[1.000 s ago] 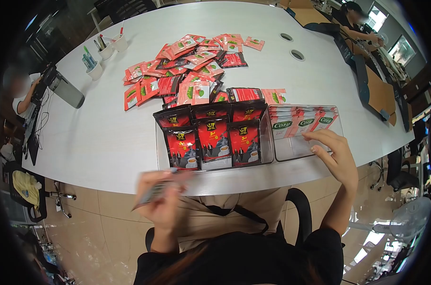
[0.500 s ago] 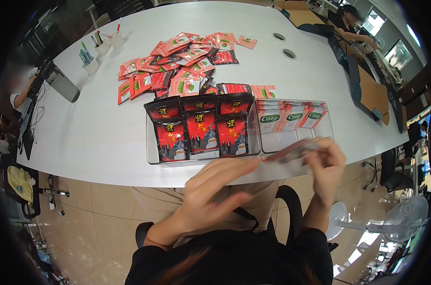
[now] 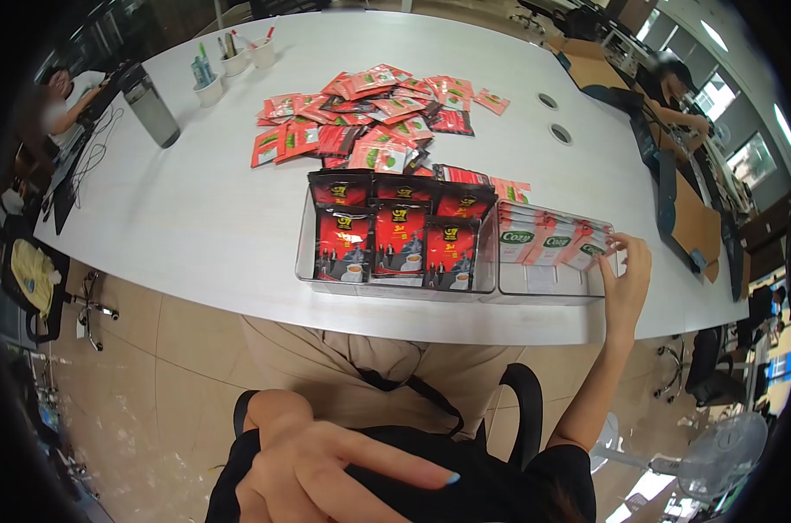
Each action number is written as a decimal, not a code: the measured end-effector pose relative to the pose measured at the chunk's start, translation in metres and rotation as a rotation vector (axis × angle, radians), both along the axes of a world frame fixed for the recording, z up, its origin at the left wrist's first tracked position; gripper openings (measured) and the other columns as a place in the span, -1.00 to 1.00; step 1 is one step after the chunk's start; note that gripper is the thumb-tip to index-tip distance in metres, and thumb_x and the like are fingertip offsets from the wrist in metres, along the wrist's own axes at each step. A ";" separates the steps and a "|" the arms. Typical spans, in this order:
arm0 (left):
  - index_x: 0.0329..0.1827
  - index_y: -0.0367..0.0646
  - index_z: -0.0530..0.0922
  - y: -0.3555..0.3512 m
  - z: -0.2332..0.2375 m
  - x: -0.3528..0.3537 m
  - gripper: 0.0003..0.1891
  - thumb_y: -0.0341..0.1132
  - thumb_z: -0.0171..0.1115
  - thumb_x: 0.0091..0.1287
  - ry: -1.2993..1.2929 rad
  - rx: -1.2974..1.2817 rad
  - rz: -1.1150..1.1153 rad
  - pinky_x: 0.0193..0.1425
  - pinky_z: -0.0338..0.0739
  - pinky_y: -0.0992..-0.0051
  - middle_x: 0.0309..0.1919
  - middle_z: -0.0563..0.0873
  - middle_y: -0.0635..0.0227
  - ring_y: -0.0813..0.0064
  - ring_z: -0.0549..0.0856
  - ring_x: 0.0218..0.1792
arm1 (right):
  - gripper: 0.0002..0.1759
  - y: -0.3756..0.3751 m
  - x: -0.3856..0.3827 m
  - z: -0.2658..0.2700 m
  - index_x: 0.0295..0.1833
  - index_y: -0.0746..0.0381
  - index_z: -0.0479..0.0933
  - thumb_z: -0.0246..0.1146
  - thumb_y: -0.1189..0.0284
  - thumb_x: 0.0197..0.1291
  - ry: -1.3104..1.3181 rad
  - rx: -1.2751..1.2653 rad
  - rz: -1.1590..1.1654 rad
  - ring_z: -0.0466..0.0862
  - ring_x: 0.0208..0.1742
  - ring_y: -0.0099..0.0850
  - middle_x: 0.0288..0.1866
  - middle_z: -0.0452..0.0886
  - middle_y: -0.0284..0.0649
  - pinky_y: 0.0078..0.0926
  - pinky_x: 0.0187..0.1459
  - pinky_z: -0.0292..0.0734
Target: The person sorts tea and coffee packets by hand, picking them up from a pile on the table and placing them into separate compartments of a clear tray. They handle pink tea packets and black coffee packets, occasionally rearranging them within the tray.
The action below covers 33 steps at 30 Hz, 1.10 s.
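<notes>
My right hand point(image 3: 626, 266) is at the right end of the clear container point(image 3: 548, 295), fingers closed on the rightmost Cozy tea sachet point(image 3: 587, 254). Other pink Cozy sachets point(image 3: 552, 241) stand to its left in the same container. Red and black G7 coffee sachets point(image 3: 401, 240) fill the larger clear box point(image 3: 308, 261) beside it, in two rows. Low in the view, close to my body, my left hand point(image 3: 313, 471) holds nothing, its fingers stretched out.
A loose pile of pink and red sachets point(image 3: 369, 109) lies behind the boxes. Cups of pens point(image 3: 208, 91) and a grey bottle point(image 3: 152, 109) stand at the left. Opened cardboard boxes point(image 3: 696, 222) line the right edge, where another person point(image 3: 665, 83) sits. A chair armrest point(image 3: 528, 410) is below.
My right hand has carried a sachet up into the right end of the smaller container. My left hand has come away from the sachet and dropped back toward my body. The view has shifted.
</notes>
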<state>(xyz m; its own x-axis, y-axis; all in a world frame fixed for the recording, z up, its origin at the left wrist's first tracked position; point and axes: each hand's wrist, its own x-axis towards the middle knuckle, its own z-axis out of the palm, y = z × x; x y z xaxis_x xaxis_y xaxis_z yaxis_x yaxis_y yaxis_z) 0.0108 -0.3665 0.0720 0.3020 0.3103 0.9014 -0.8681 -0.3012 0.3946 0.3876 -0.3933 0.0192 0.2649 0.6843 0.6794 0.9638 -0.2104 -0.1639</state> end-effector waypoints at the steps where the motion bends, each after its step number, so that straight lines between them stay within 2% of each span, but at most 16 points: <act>1: 0.53 0.28 0.09 0.001 -0.001 -0.001 -0.35 -0.19 0.05 0.38 -0.015 0.020 0.071 0.21 0.32 -0.35 0.34 0.44 0.75 0.31 0.53 0.23 | -0.68 0.003 -0.002 0.001 -0.12 0.30 0.49 0.39 0.59 -0.02 0.006 0.030 -0.024 0.51 -0.31 -0.34 -0.35 0.46 -0.20 -0.34 -0.17 0.41; 2: 0.54 0.27 0.07 0.005 -0.009 -0.004 -0.26 -0.40 0.10 0.30 -0.034 0.087 0.180 0.18 0.39 -0.32 0.31 0.46 0.75 0.29 0.57 0.16 | -0.67 0.004 -0.004 0.002 -0.12 0.30 0.47 0.40 0.58 -0.02 0.013 0.061 -0.046 0.49 -0.31 -0.34 -0.35 0.45 -0.20 -0.37 -0.19 0.41; 4: 0.32 0.07 0.23 0.012 -0.022 -0.004 -0.38 -0.57 0.16 0.19 -0.008 0.108 0.493 0.15 0.49 -0.20 0.13 0.56 0.51 0.18 0.63 0.06 | -0.68 0.003 -0.009 0.002 -0.15 0.30 0.45 0.40 0.56 -0.01 0.081 0.064 -0.071 0.47 -0.33 -0.36 -0.37 0.44 -0.20 -0.44 -0.22 0.40; 5: 0.09 -0.12 0.40 0.015 -0.027 0.000 -0.60 -0.52 0.17 0.16 0.033 0.063 0.699 0.17 0.51 -0.11 0.00 0.63 0.25 0.08 0.66 0.02 | -0.71 -0.002 -0.008 0.003 -0.19 0.31 0.45 0.40 0.55 0.00 0.142 0.039 -0.071 0.47 -0.35 -0.36 -0.39 0.44 -0.21 -0.47 -0.23 0.40; 7: 0.00 -0.27 0.55 0.027 -0.036 -0.018 -0.66 -0.51 0.19 0.11 0.395 0.069 1.065 0.32 0.37 -0.04 0.07 0.64 -0.01 -0.03 0.58 0.18 | -0.79 -0.013 -0.004 0.002 -0.27 0.32 0.47 0.38 0.52 0.05 0.318 -0.065 0.034 0.48 -0.37 -0.38 -0.43 0.48 -0.21 -0.51 -0.26 0.39; 8: 0.16 -0.24 0.48 0.045 -0.053 -0.021 -0.54 -0.50 0.18 0.14 0.385 0.106 1.167 0.34 0.32 -0.02 0.14 0.61 -0.02 -0.06 0.54 0.23 | -0.83 -0.018 -0.004 0.002 -0.31 0.33 0.49 0.35 0.49 0.10 0.430 -0.151 0.146 0.50 -0.39 -0.39 -0.45 0.52 -0.21 -0.52 -0.27 0.38; 9: 0.26 -0.22 0.42 0.060 -0.070 -0.030 -0.49 -0.45 0.20 0.19 0.517 0.122 1.261 0.39 0.26 0.02 0.18 0.59 0.00 -0.02 0.50 0.28 | -0.83 -0.017 -0.015 0.008 -0.36 0.36 0.53 0.29 0.46 0.17 0.507 -0.242 0.134 0.54 -0.40 -0.39 -0.44 0.60 -0.19 -0.48 -0.27 0.42; 10: 0.26 -0.21 0.43 0.068 -0.085 -0.036 -0.51 -0.36 0.22 0.24 0.620 0.085 1.370 0.41 0.24 0.08 0.22 0.57 0.08 0.05 0.48 0.31 | -0.79 -0.019 -0.007 -0.001 -0.31 0.40 0.56 0.26 0.42 0.20 0.445 -0.289 0.177 0.59 -0.32 -0.35 -0.33 0.67 -0.14 -0.40 -0.24 0.45; 11: 0.30 -0.20 0.41 0.077 -0.104 -0.042 -0.48 -0.27 0.22 0.28 0.712 0.090 1.463 0.42 0.24 0.11 0.26 0.54 0.15 0.13 0.46 0.34 | -0.74 -0.020 0.000 -0.017 -0.25 0.37 0.58 0.21 0.34 0.27 0.267 -0.241 0.205 0.56 -0.32 -0.35 -0.30 0.66 -0.11 -0.41 -0.16 0.42; 13: 0.31 -0.21 0.42 0.089 -0.131 -0.047 -0.48 -0.20 0.20 0.31 0.743 0.048 1.537 0.38 0.31 0.16 0.24 0.55 0.16 0.13 0.47 0.32 | -0.77 -0.014 0.006 -0.014 -0.19 0.31 0.60 0.18 0.36 0.29 0.509 -0.445 0.288 0.60 -0.17 -0.29 -0.17 0.67 -0.09 -0.35 -0.01 0.40; 15: 0.22 -0.28 0.48 0.092 -0.135 -0.043 -0.51 -0.09 0.09 0.38 0.646 0.060 1.601 0.26 0.45 0.26 0.17 0.61 0.09 0.05 0.55 0.23 | -0.62 -0.011 -0.008 0.007 0.09 0.35 0.56 0.07 0.27 0.41 0.459 -0.550 0.410 0.60 0.03 -0.14 0.00 0.62 0.07 -0.35 0.07 0.48; 17: 0.22 -0.21 0.50 0.092 -0.134 -0.039 -0.53 -0.12 0.18 0.32 0.645 0.082 1.658 0.20 0.49 0.31 0.17 0.61 0.18 0.16 0.58 0.21 | -0.60 -0.005 -0.015 0.015 0.05 0.34 0.59 0.08 0.23 0.40 0.439 -0.578 0.347 0.60 0.04 -0.15 -0.02 0.65 0.02 -0.35 0.10 0.44; 20: 0.17 -0.19 0.54 0.091 -0.142 -0.038 -0.56 -0.12 0.19 0.32 0.522 0.046 1.632 0.13 0.53 0.32 0.11 0.66 0.22 0.18 0.62 0.16 | -0.58 -0.001 -0.012 0.017 0.05 0.35 0.59 0.09 0.20 0.40 0.443 -0.621 0.296 0.60 0.05 -0.14 -0.02 0.65 0.02 -0.34 0.12 0.42; 24: 0.14 -0.18 0.56 0.092 -0.141 -0.036 -0.58 -0.13 0.20 0.30 0.527 0.029 1.646 0.06 0.56 0.34 0.05 0.69 0.24 0.20 0.65 0.11 | -0.56 0.000 -0.021 0.024 0.06 0.37 0.58 0.10 0.19 0.39 0.434 -0.665 0.258 0.59 0.03 -0.16 -0.02 0.64 0.04 -0.35 0.11 0.42; 27: 0.11 -0.18 0.58 0.093 -0.142 -0.036 -0.60 -0.16 0.22 0.28 0.516 0.040 1.643 0.02 0.58 0.35 0.03 0.70 0.24 0.21 0.67 0.07 | -0.57 -0.004 -0.024 0.019 0.03 0.38 0.58 0.10 0.19 0.40 0.390 -0.552 0.243 0.59 -0.02 -0.19 -0.07 0.64 0.03 -0.36 0.08 0.43; 33: 0.07 -0.20 0.59 0.092 -0.140 -0.035 -0.65 -0.27 0.25 0.25 0.516 0.035 1.634 -0.02 0.62 0.37 -0.02 0.72 0.25 0.20 0.70 -0.01 | -0.58 -0.006 -0.020 0.012 0.01 0.38 0.58 0.08 0.21 0.42 0.553 -0.669 0.269 0.60 -0.05 -0.21 -0.08 0.66 0.00 -0.38 0.07 0.44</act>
